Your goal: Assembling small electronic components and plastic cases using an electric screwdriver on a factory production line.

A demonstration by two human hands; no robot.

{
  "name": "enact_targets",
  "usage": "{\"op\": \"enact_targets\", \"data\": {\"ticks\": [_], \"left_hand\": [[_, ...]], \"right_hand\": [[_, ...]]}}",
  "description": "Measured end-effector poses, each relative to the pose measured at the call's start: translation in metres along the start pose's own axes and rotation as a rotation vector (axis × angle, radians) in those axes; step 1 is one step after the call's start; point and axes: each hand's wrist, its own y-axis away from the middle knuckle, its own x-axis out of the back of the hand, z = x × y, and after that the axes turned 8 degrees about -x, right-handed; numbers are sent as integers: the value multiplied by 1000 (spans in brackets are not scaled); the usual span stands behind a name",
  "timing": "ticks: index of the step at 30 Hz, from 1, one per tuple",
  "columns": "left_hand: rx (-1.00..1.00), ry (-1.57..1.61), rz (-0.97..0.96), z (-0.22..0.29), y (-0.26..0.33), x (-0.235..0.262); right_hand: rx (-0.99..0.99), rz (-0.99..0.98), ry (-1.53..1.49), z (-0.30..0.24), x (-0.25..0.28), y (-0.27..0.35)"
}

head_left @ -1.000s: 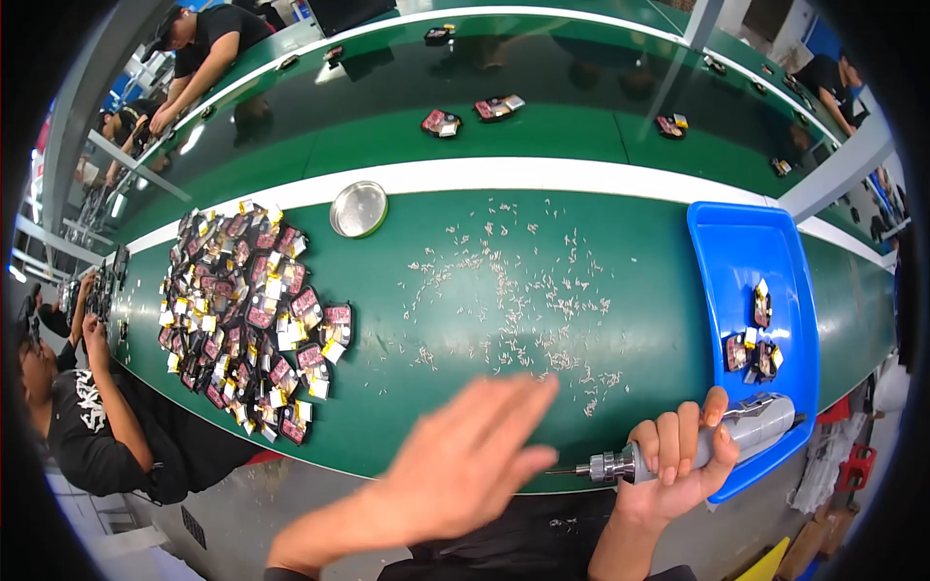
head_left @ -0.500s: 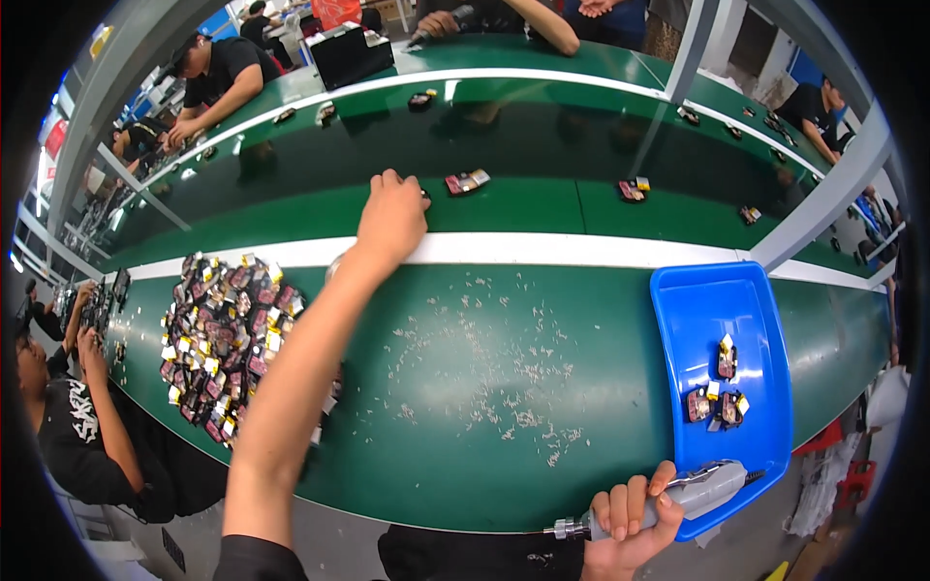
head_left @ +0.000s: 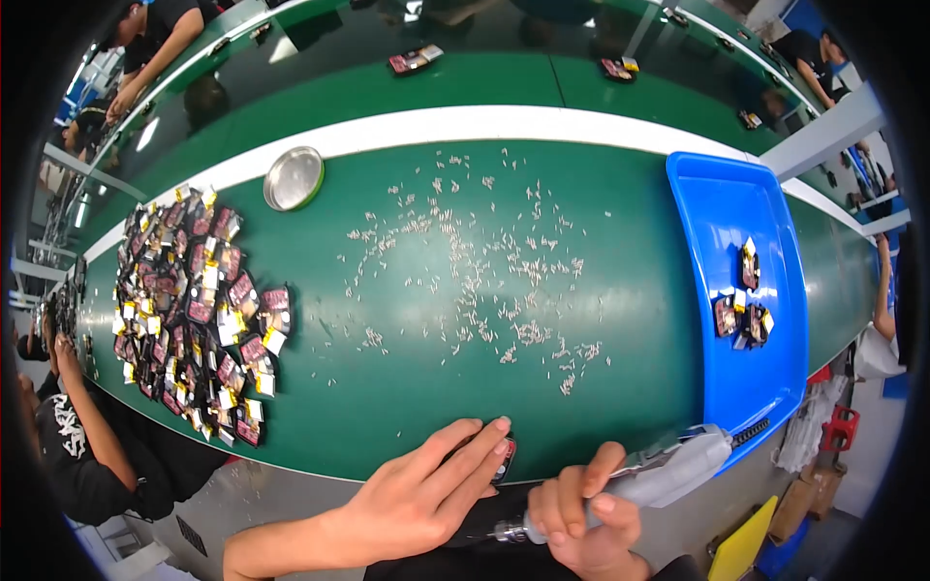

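Note:
My left hand [head_left: 426, 494] lies flat at the near edge of the green table [head_left: 620, 242], fingers covering a small dark-red part [head_left: 503, 459] that peeks out under the fingertips. My right hand [head_left: 586, 513] grips a grey electric screwdriver [head_left: 668, 473], its tip pointing left toward that part. A big pile of small dark-red and yellow parts [head_left: 189, 310] lies at the table's left. Scattered tiny pale screws [head_left: 475, 271] cover the middle.
A round metal dish [head_left: 294, 177] sits at the back left. A blue tray [head_left: 746, 368] on the right holds a few of the same parts [head_left: 744, 310]. Behind runs a green conveyor belt [head_left: 484, 82] with more parts. Other people work at the left and far sides.
My left hand reached far out to the back of the table, then came back to the near edge and now rests on a small part. The right hand kept hold of the screwdriver.

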Motion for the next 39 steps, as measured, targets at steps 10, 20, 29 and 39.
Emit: {"op": "enact_targets", "data": {"ticks": [10, 20, 29, 39], "left_hand": [[-175, -326, 90, 1, -13, -10], [-224, -387, 54, 3, -5, -12], [-110, -223, -101, 8, -8, 1], [-120, -306, -38, 5, 4, -13]], "right_hand": [[-25, 127, 114, 32, -3, 2], [-24, 133, 121, 28, -4, 2], [420, -152, 224, -42, -20, -27], [435, -126, 309, -42, -24, -49]]}}
